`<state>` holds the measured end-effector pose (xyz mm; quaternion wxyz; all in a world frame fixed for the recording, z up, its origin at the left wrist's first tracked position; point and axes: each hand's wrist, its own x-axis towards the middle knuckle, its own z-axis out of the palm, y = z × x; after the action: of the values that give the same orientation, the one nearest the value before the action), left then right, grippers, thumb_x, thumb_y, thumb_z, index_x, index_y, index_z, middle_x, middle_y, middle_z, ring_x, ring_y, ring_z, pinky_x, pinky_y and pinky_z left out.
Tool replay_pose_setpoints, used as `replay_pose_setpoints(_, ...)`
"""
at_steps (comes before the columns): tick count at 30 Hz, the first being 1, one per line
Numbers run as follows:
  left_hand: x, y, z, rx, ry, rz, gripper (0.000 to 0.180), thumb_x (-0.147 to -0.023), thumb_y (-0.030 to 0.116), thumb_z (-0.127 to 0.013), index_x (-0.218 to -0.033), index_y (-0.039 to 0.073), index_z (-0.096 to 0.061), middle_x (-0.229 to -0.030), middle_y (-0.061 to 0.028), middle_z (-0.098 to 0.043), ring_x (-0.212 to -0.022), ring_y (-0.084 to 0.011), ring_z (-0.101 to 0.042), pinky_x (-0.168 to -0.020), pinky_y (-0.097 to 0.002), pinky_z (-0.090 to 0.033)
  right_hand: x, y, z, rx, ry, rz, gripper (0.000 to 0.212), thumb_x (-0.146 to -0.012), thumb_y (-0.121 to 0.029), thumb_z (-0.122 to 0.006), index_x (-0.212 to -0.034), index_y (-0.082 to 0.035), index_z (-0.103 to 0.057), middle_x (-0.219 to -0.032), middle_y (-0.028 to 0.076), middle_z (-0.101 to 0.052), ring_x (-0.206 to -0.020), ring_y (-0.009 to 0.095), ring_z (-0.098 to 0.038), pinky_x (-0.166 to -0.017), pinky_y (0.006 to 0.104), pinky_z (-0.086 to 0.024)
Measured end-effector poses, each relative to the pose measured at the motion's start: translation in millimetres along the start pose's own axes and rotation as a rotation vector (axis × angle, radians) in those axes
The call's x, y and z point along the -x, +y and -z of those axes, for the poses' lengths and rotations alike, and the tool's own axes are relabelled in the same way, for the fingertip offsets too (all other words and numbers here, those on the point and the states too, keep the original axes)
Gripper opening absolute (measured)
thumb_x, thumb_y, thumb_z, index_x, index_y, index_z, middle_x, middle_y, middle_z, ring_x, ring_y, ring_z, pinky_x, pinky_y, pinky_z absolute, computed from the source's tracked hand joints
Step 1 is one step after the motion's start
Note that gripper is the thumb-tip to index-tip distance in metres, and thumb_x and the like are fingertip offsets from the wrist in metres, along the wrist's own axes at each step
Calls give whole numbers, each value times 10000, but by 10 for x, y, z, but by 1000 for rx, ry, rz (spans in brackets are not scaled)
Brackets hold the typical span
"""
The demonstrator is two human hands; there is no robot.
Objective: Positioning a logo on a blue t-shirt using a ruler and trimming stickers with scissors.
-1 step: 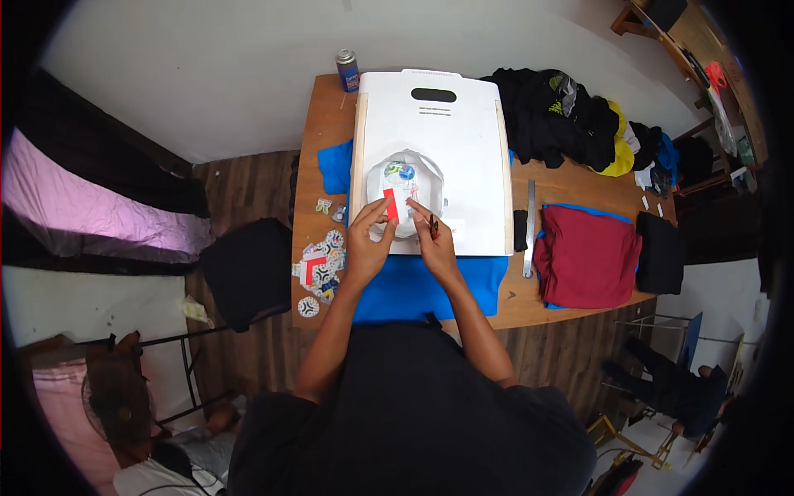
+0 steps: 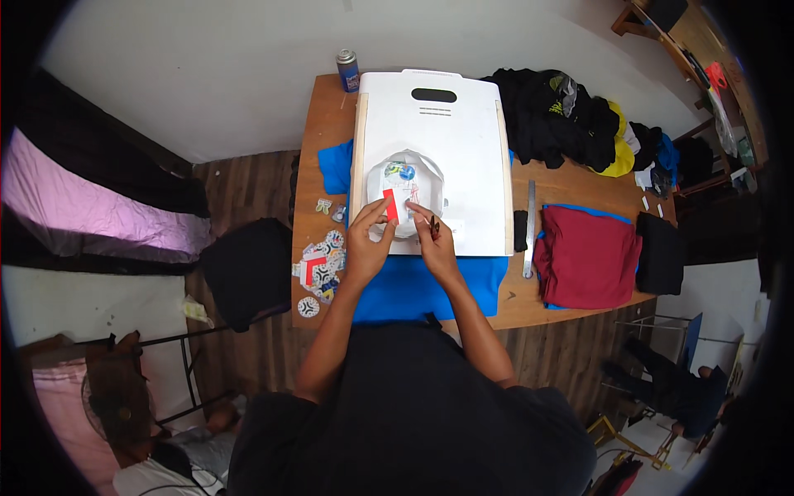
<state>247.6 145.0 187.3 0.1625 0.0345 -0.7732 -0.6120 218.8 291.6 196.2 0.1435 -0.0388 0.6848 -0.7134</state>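
My left fingers [image 2: 370,214] are pinching a flat red rectangular strip [image 2: 393,207], over the round recess [image 2: 436,186] in a white board [image 2: 467,140], near the wooden tabletop's [image 2: 521,302] front edge, my right fingers [image 2: 422,210] are bending beside it, whether pinching I cannot tell

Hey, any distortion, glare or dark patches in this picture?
Head view: fisheye bows the near edge of the table, rim black; head view: the upper-left lilac cloth shines, black garments lose detail; head view: a dark item at the right hand is too small to identify.
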Motion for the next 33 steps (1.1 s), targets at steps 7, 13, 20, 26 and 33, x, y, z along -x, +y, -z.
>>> replay_pose_setpoints(7, 28, -59, 17, 57, -12, 24, 452, -914, -23, -701, -1358, -15, -616, -1288, -145, -629, -1022, -131, -610, -907, -265, -516, 7, 128, -13, -37, -7, -9, 188, -1031, -140, -608, -1165, -22, -667, -696, -88, -450, -643, 8, -359, -562, 206, -282)
replay_pose_setpoints(13, 62, -67, -13, 265, 0, 116, 454, -917, -44, -691, -1362, -32, -602, -1295, -127, -620, -1052, -129, -596, -946, -266, -498, -101, 152, -57, 15, 71, 52, 210, -974, -102, -686, -1173, -41, -658, -623, -104, -280, -587, 3, -263, -521, 222, -220)
replay_pose_setpoints(20, 109, -264, -42, 175, 10, 77, 454, -915, -39, -698, -1359, -35, -602, -1303, -127, -613, -1085, -135, -599, -958, -274, -497, -124, 267, -76, 42, 45, 162, 208, -975, -94, -685, -1170, -25, -705, -648, -119, -328, -585, -1, -262, -517, 210, -208)
replay_pose_setpoints(26, 98, -198, -49, 128, 23, 62, 447, -916, -21, -704, -1354, -20, -615, -1290, -128, -620, -1077, -139, -598, -954, -275, -494, -117, 291, -80, 29, 53, 65, 240, -959, -119, -720, -1181, -33, -738, -657, -124, -271, -594, 8, -240, -523, 220, -191)
replay_pose_setpoints(33, 86, -214, -38, 74, 27, 20, 435, -915, -24, -697, -1344, -19, -626, -1283, -137, -632, -1067, -138, -599, -949, -277, -491, -139, 177, -7, -59, 39, 29, 234, -991, -154, -678, -1184, -25, -703, -657, -105, -374, -581, 1, -297, -512, 209, -221)
